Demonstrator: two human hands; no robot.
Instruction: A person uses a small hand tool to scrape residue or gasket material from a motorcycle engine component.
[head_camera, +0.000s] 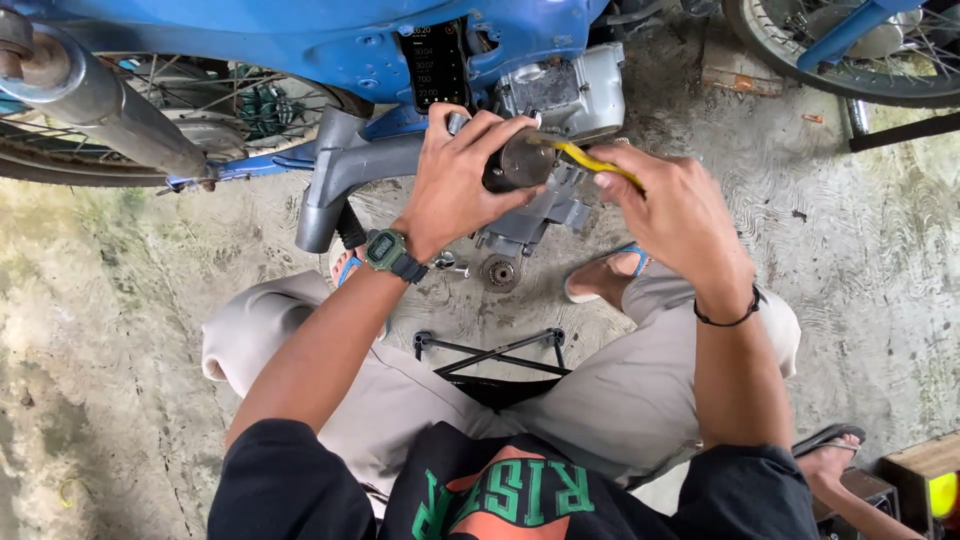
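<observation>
Nearest, seat: the person is squatting over a low black metal-frame stool (492, 352), knees spread wide, which is leaving room for both arms to reach forward between them.
Left hand: the left hand (455, 185), with a green wristwatch (385, 250) on its wrist, is wrapping closed around a round dark metal part (515, 162), fingers curled over its top, apparently steadying it.
Right hand: the right hand (665, 205) is pinching shut on a yellow-handled tool (590, 160), whose tip is pointing at the round part's face; a black band (728, 318) is circling that wrist.
Part's position: it is sitting just in front of the engine (560, 95), held up off the ground between the two hands.
Ground: a small toothed sprocket (500, 272) is lying on the concrete floor (130, 330) under the hands, near the sandalled feet.
Farther: the blue motorbike (300, 40) is standing across the top, its silver exhaust pipe (100, 105) running left.
Edge: another person's sandalled foot (828, 450) is showing at lower right.
</observation>
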